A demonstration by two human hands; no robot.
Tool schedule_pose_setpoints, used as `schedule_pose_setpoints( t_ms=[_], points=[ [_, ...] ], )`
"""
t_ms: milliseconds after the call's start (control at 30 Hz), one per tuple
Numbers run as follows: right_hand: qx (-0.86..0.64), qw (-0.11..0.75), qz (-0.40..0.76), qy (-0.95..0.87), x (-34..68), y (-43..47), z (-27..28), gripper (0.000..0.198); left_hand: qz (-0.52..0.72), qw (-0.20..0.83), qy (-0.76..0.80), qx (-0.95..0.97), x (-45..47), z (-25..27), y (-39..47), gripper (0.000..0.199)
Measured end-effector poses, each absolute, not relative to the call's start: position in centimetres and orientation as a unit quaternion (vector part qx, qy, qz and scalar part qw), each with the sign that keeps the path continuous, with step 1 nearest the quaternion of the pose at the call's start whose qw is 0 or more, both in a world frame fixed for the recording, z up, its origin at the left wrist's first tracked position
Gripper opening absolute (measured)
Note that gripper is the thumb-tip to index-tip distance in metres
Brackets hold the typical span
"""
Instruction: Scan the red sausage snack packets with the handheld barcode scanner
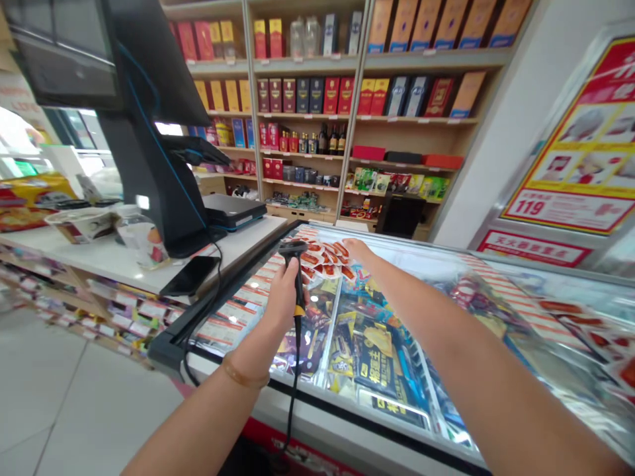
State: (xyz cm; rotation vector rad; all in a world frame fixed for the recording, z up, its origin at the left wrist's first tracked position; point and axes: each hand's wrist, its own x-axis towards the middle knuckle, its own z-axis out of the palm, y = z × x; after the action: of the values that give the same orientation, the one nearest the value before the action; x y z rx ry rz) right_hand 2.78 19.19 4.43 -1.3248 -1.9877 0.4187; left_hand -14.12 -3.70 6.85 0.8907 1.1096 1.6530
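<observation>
My left hand is wrapped round the handle of a black handheld barcode scanner, its head pointing away from me. The scanner's cord hangs down over the front edge of a glass-topped chest freezer. My right hand reaches to the far side of the freezer, with its fingers curled in. Beside these fingers is a patch of sausage pictures; whether the hand grips anything is hidden. Under the glass lie packaged frozen goods, among them a black and yellow packet.
A black checkout terminal stands on the white counter at left, beside a phone and paper-and-plastic cups. Shelves of boxed bottles line the back. A poster covers the right wall.
</observation>
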Motion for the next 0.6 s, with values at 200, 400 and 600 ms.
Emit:
schedule_pose_setpoints(
  t_ms=[200, 400, 600],
  points=[
    [-0.563, 0.378, 0.134, -0.723, 11.0, 16.5, 3.5, 0.034, 0.644, 0.513, 0.427, 0.374, -8.6, 6.5, -2.6, 0.043],
    [-0.657, 0.358, 0.056, -0.661, 24.5, 10.4, 0.8, 0.028, 0.600, 0.555, 0.401, 0.414, -1.8, 5.7, -1.5, 0.043],
    [-0.797, 0.178, -0.090, -0.570, 38.0, 5.5, 0.6, 0.037, 0.566, 0.578, 0.392, 0.437, 1.3, 3.2, -1.5, 0.043]
  ],
)
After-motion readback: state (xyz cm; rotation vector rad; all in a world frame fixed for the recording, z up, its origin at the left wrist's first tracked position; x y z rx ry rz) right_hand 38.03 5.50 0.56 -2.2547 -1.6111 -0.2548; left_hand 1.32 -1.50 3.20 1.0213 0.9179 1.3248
